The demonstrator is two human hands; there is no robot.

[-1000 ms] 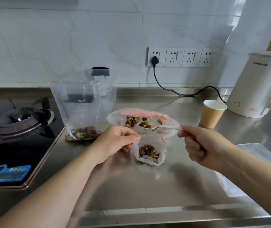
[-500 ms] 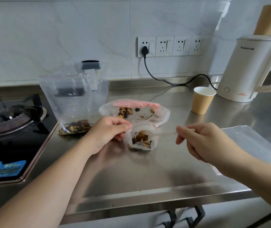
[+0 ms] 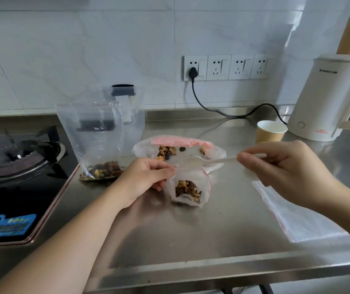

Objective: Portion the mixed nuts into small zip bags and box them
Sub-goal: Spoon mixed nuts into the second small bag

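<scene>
Steel counter (image 3: 222, 236), centre: left hand (image 3: 142, 183) pinches open a small zip bag (image 3: 187, 187) part-filled with mixed nuts (image 3: 187, 188). Right hand (image 3: 284, 168) grips a white spoon (image 3: 218, 160) over it. Behind lies a pink-edged bag (image 3: 178, 145) with scattered nuts; far left stands a tall bag (image 3: 93, 134), nuts at bottom.

Spoon (image 3: 212, 160) now emptied, back above the small zip bag (image 3: 187, 187), nuts added inside.

A small clear zip bag (image 3: 187, 187) stands open on the counter, mixed nuts (image 3: 187, 188) heaped inside.
</scene>
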